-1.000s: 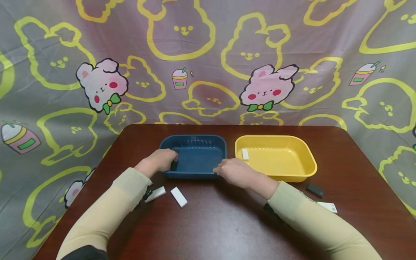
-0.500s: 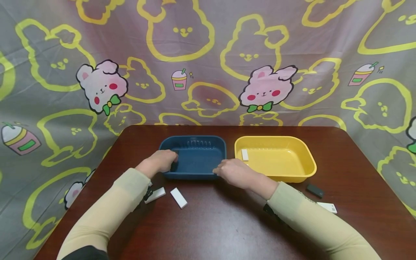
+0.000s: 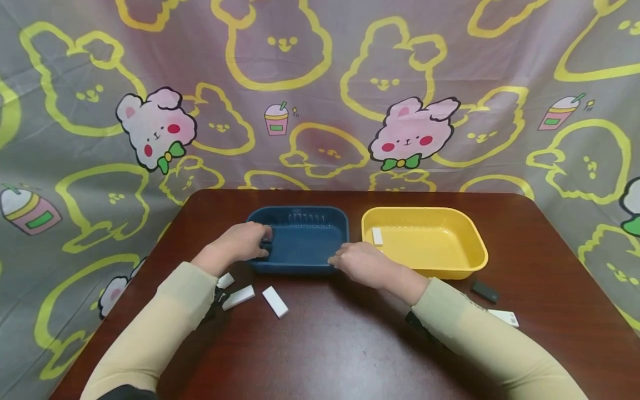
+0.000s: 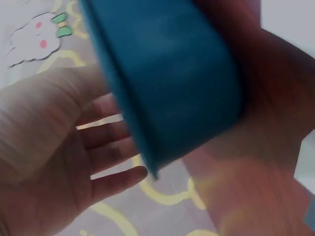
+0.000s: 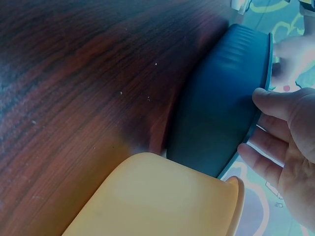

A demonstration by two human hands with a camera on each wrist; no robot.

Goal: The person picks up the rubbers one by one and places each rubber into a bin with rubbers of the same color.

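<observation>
A blue plastic basin (image 3: 310,244) stands on the table. My left hand (image 3: 235,243) reaches over its left end, with thumb and fingers apart. A small dark object (image 3: 266,243) shows between them, mostly hidden and too unclear to name. The left wrist view has that hand's fingers (image 4: 113,155) loosely extended behind the basin's rim. At the near right corner, my right hand (image 3: 361,264) pinches the rim. Its thumb (image 5: 268,102) lies on the outer wall and its fingers are on the inner side, as the right wrist view shows.
Beside the blue basin stands a yellow basin (image 3: 425,266) with a white block (image 3: 377,236) inside. Several white blocks (image 3: 275,301) lie near my left forearm. To the right are a dark block (image 3: 485,291) and another white one (image 3: 505,318). A patterned cloth (image 3: 320,100) hangs behind the table.
My left hand has lifted slightly and shifted left, its thumb and fingers now parted where they were closer together. My right hand keeps its place on the rim. Both basins stay put.
</observation>
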